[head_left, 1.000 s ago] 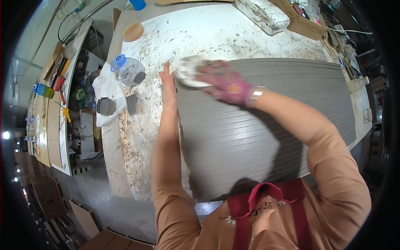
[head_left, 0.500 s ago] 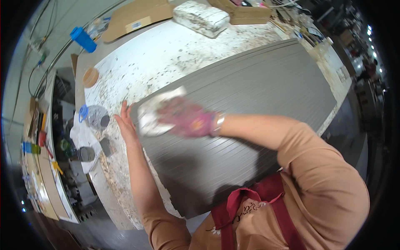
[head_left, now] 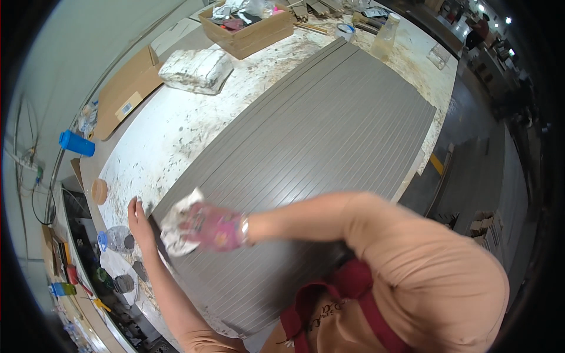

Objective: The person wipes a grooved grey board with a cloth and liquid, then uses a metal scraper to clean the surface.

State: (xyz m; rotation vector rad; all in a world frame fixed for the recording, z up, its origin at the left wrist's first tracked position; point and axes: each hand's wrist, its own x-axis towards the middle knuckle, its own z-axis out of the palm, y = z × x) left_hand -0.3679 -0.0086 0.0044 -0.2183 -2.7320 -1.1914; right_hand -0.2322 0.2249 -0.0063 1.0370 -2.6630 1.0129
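Observation:
A grey panel with long parallel grooves (head_left: 294, 147) lies across the table in front of me. My right hand (head_left: 218, 227), in a stained pink-purple glove, grips a crumpled white cloth (head_left: 179, 226) over the panel's left end. Whether the cloth presses on the surface under the palm is hidden. Bare and with its fingers stretched out, my left hand (head_left: 141, 225) rests at the panel's left edge, close to the cloth.
On the paint-spotted white table (head_left: 147, 147) are a wrapped white bundle (head_left: 197, 70), a filled cardboard box (head_left: 247, 35) and a clear bottle (head_left: 385, 38). Left of my left hand lie a plastic bottle (head_left: 119, 239) and a round tan lid (head_left: 99, 192). A blue cup (head_left: 76, 143) stands beyond.
The view has turned, so the table's far right shows more. My right hand still holds the cloth at the panel's left end. My left hand stays by that edge.

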